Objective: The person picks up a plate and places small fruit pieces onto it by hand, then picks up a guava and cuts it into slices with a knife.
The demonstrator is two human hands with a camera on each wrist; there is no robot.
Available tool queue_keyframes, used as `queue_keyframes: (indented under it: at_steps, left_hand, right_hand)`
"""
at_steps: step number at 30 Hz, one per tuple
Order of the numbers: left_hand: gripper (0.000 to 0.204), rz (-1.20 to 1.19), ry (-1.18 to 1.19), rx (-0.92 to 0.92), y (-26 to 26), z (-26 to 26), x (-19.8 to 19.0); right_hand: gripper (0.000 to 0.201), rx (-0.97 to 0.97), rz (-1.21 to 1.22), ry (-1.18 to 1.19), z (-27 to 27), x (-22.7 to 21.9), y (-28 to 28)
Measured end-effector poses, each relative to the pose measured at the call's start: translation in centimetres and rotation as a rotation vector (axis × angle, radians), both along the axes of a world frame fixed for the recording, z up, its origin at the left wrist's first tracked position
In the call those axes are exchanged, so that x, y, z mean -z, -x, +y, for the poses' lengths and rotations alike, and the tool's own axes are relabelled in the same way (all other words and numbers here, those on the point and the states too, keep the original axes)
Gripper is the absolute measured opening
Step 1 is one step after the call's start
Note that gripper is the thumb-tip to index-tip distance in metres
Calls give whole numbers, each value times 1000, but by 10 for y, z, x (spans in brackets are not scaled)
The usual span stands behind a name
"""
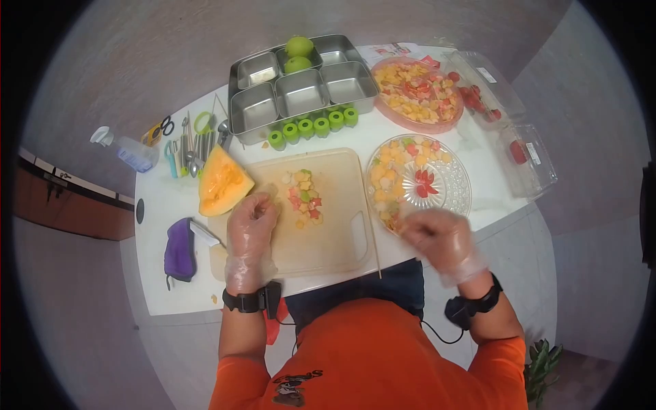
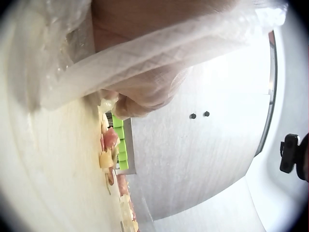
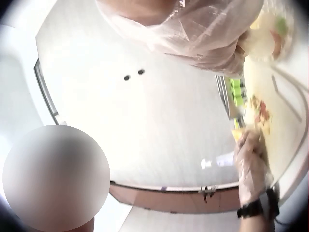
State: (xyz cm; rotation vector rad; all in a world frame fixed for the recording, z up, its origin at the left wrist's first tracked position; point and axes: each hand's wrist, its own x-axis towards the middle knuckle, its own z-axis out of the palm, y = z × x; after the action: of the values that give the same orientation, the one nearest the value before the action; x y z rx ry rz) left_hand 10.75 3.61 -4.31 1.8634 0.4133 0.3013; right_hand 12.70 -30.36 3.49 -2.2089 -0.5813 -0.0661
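Note:
My left hand (image 1: pixel 251 232), in a clear plastic glove, is over the left part of the cutting board (image 1: pixel 335 246), fingers loosely curled. To its right on the board lies a cluster of small star- and flower-shaped fruit pieces (image 1: pixel 305 198), yellow, red and green. My gloved right hand (image 1: pixel 441 239), slightly blurred, bends its fingers over the near edge of the clear glass plate (image 1: pixel 459 171); whether it pinches a piece I cannot tell. Fruit pieces (image 1: pixel 389 167) line the plate's left and far side, and red slices (image 1: pixel 425 183) fan out at its middle.
A melon wedge (image 1: pixel 222 183) rests by the board's far left corner. Behind stand green-topped cutters (image 1: pixel 306 128) and a steel compartment tray (image 1: pixel 254 109) with green fruits. A pink bowl (image 1: pixel 410 123) of cut fruit is at the far right. A skewer (image 1: pixel 378 249) borders the board; a purple pouch (image 1: pixel 180 249) lies left.

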Motion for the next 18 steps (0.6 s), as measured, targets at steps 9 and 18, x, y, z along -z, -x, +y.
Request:
queue_keyframes:
  at_steps: [9,18]
  left_hand:
    - [25,7,-41,2,-1,1,4]
    - [25,9,-8,-12,-1,-1,2]
  right_hand:
    - [15,114,167,297,-21,21,-6]
    - [9,122,73,424,-24,26,-8]
